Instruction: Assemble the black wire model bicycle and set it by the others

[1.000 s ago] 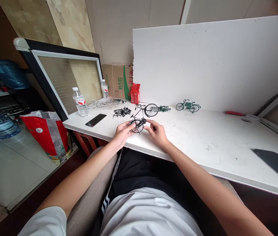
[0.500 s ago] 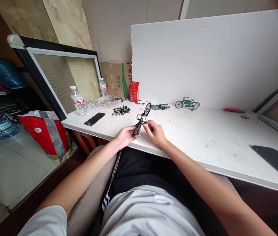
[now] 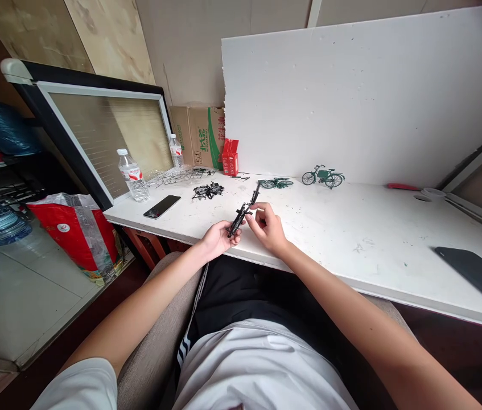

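Observation:
A small black model bicycle (image 3: pixel 239 220) is held over the front edge of the white table, tilted, its wheels seen nearly edge-on. My left hand (image 3: pixel 219 238) grips its lower end, fingers wrapped beneath it. My right hand (image 3: pixel 268 225) pinches at the bike's right side near the middle; the fingertips touch it, and any small part between them is too small to make out. Behind it on the table lie black model parts (image 3: pixel 208 191) in a cluster, a green model bicycle (image 3: pixel 275 183) lying flat, and a green model bicycle (image 3: pixel 323 176) standing upright.
On the left of the white table (image 3: pixel 334 228) are a phone (image 3: pixel 162 206), two water bottles (image 3: pixel 133 177) and empty-looking part frames (image 3: pixel 172 177). A red box (image 3: pixel 230 157) stands by a cardboard carton (image 3: pixel 200 136). At right lie a dark flat object (image 3: pixel 475 275) and a red-handled item (image 3: pixel 403 186).
The black model bicycle has been turned in my hands, so its wheels now appear nearly edge-on. Both hands keep their hold, and the whole view has shifted slightly.

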`<action>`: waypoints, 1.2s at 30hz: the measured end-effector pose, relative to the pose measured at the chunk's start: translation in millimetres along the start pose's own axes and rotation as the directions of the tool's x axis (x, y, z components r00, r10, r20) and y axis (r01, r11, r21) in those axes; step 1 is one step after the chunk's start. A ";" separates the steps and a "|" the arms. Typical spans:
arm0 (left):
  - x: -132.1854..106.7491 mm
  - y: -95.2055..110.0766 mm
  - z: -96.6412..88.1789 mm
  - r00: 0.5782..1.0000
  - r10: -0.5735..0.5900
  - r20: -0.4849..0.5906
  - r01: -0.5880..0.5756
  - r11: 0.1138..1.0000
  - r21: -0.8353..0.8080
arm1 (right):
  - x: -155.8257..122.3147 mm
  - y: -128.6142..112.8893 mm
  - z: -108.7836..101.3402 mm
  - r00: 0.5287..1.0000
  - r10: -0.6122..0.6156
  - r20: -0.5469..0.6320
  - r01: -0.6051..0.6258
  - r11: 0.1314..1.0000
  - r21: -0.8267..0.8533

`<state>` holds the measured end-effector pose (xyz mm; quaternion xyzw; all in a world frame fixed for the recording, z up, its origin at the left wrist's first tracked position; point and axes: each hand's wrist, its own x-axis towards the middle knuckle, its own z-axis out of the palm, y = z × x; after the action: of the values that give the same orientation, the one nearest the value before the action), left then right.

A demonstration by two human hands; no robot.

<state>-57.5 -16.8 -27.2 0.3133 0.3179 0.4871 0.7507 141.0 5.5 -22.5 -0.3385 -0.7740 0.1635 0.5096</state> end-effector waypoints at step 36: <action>-9.3 9.6 9.4 0.847 0.529 0.058 -0.505 0.763 0.404 | 6.1 9.6 1.8 1.000 0.001 -0.007 -0.001 1.000 -0.018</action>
<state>-58.2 -23.8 -12.4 0.5222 0.3347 0.6074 0.4963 141.3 16.7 -24.9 -0.3440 -0.7735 0.1555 0.5092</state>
